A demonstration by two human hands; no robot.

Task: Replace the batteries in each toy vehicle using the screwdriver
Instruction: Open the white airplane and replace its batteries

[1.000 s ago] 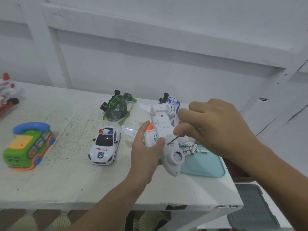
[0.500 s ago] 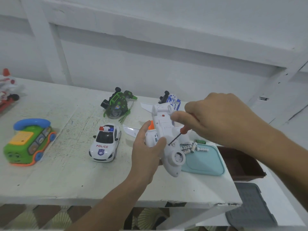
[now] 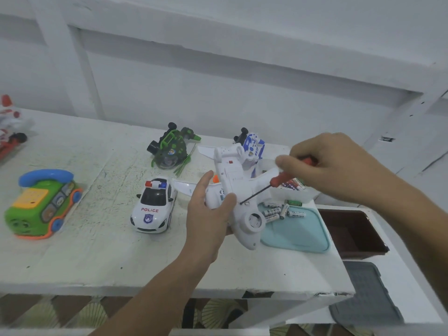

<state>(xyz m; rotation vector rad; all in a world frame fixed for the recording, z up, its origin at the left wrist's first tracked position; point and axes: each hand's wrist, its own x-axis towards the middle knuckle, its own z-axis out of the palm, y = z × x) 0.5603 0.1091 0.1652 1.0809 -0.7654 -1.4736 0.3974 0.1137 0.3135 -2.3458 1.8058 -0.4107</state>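
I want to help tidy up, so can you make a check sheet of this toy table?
Surface: white, scuffed table.
Job's things: white toy plane held above the table; screwdriver tip against its body; batteries on teal mat; police car, green toy, blue-white toy on table.
Clutter: toy phone and red-white toy at left; brown box at right.
Hands: left hand grips plane; right hand holds screwdriver.
Cables: nothing seen.
Surroundings: white wall behind.

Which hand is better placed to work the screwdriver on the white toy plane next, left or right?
Right. The right hand grips the red-handled screwdriver, tip against the underside of the white toy plane. The left hand holds the plane's body, so it probably serves best steadying it.
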